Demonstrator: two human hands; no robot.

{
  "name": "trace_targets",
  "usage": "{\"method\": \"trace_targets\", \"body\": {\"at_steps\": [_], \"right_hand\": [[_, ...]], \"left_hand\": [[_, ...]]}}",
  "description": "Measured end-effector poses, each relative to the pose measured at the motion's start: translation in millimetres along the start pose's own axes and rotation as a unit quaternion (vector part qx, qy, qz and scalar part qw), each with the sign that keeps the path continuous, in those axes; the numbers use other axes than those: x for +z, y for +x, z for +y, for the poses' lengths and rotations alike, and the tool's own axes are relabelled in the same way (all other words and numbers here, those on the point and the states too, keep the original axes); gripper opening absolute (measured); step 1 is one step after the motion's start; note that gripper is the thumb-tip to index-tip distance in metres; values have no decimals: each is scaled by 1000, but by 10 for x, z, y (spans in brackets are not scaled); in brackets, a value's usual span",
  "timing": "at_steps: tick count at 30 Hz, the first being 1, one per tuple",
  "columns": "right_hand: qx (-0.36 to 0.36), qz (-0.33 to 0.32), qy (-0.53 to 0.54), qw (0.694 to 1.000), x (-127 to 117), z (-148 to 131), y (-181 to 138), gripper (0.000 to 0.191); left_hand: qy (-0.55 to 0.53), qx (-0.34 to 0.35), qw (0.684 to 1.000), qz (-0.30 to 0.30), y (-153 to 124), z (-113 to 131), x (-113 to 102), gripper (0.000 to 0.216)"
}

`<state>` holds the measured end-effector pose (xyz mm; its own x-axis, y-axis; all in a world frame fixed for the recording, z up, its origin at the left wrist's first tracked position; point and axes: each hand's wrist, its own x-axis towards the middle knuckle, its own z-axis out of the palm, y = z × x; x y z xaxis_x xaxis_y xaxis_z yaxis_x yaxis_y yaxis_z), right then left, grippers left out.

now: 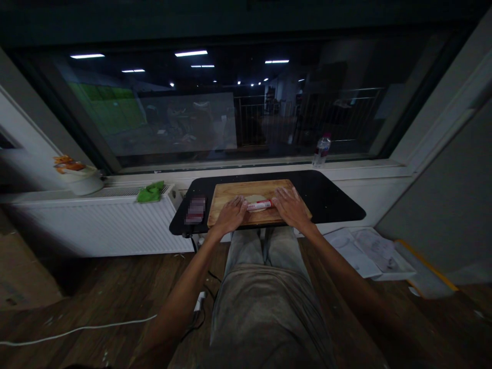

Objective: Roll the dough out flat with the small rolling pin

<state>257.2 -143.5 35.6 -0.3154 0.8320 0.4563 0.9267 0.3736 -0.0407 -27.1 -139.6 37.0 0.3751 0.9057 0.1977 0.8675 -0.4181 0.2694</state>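
A wooden board point(226, 193) lies on a small black table point(330, 197). On the board sits a pale flat round of dough point(257, 199) with a red and white roller-like cylinder point(259, 205) across it. My left hand point(231, 213) rests flat on the cylinder's left end, fingers stretched out. My right hand point(289, 205) lies flat on its right end, fingers also spread.
A blurred small object point(195, 210) sits on the table's left part. A plastic bottle point(321, 150) stands on the window sill. A green cloth point(150, 191) lies on the radiator, a white bowl point(82, 180) beside it. Papers point(367, 251) and a white cable point(77, 330) lie on the wooden floor.
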Motion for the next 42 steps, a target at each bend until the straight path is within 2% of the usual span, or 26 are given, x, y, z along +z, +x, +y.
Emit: {"method": "trace_targets", "body": {"at_steps": [10, 14, 23, 29, 37, 42], "right_hand": [[30, 35, 2, 999, 110, -67, -160, 76], [34, 60, 8, 998, 161, -75, -206, 72], [52, 77, -4, 996, 197, -159, -289, 71], [63, 42, -7, 997, 83, -182, -116, 74], [95, -5, -36, 995, -36, -210, 131, 66], [114, -32, -42, 992, -52, -172, 276, 63]], "left_hand": [[9, 26, 999, 17, -2, 13, 20, 67], [18, 28, 999, 22, -13, 26, 40, 63], [38, 28, 999, 2, 55, -24, 52, 67], [58, 38, 998, -5, 250, -109, 64, 65], [117, 45, 992, -9, 496, -97, -18, 61], [132, 55, 990, 1, 662, -164, 11, 55]]}}
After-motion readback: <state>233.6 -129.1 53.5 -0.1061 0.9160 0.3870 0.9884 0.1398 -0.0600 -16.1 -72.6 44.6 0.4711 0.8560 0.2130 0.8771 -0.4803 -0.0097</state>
